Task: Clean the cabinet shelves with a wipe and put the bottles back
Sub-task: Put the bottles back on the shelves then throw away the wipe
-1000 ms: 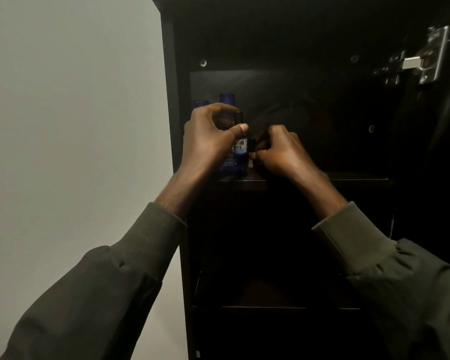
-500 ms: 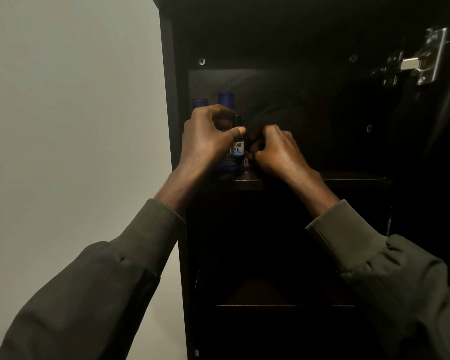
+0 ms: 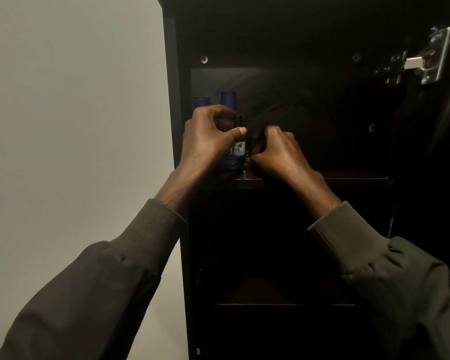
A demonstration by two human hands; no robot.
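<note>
Almost nothing shifts over the last second: our left hand still pinches the small dark labelled bottle upright on the dark upper cabinet shelf. Our right hand stays curled beside it, its contents hidden. We judge placement nearly finished.

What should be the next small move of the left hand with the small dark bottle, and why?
Probably let go of it. The left hand pinches the small dark bottle, which appears to stand upright on the shelf before two blue-capped bottles. The right hand is curled beside it; what it holds is too dark to tell.
</note>
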